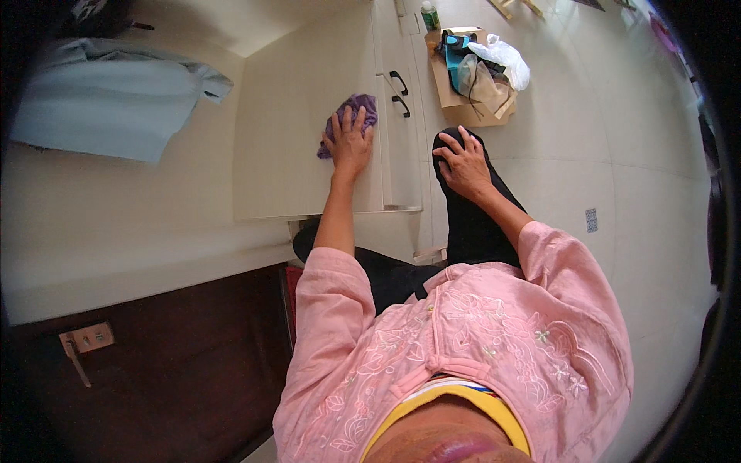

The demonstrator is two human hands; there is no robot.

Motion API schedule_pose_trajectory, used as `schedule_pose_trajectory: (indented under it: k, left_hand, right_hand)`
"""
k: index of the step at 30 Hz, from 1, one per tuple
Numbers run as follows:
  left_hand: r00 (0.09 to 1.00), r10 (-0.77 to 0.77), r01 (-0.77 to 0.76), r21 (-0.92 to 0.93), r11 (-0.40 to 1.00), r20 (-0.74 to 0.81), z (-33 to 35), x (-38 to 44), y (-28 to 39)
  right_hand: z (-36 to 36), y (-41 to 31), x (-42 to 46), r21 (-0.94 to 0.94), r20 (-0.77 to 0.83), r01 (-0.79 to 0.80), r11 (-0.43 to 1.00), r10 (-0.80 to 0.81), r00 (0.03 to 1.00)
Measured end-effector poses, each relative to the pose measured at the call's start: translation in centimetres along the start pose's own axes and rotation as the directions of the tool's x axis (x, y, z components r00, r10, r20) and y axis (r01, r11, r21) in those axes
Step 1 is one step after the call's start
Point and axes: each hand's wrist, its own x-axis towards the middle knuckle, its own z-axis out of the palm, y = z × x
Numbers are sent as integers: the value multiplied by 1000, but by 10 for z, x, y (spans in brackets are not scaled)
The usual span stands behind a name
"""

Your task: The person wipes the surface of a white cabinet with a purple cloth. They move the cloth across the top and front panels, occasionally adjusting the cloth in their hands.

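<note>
A purple patterned cloth (366,104) lies on the top of a pale wooden cabinet (283,144). My left hand (351,143) rests flat on it, palm down, with the fingers spread, and part of the cloth is hidden beneath. My right hand (465,162) lies on the knee of my black trousers (477,226), fingers apart, holding nothing. Two black handles (400,106) are on the cabinet's front, between the cloth and my right knee.
A cardboard box (472,113) with a white plastic bag (506,58) and other items stands on the tiled floor beside a green bottle (429,16). Light blue fabric (110,104) hangs at the left. A dark door with a handle (78,359) is at lower left.
</note>
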Motion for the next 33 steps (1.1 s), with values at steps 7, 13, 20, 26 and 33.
schedule_pose_trajectory:
  k: [7, 13, 20, 26, 33]
  left_hand:
    - [988, 106, -103, 31, 994, -114, 8, -73, 6]
    - [981, 130, -121, 71, 990, -142, 9, -122, 12]
    - [983, 112, -104, 59, 993, -148, 8, -160, 24]
    - [986, 63, -58, 35, 998, -157, 8, -166, 27]
    - [988, 43, -35, 59, 998, -146, 10, -140, 23]
  right_hand:
    - [4, -2, -10, -72, -26, 23, 997, -25, 999]
    - [-9, -4, -24, -136, 14, 24, 990, -22, 1000]
    - [-36, 3, -37, -130, -166, 32, 991, -53, 985]
    - [-72, 25, -40, 78, -288, -62, 995, 81, 954]
    - [-73, 45, -12, -95, -191, -248, 964, 226, 955]
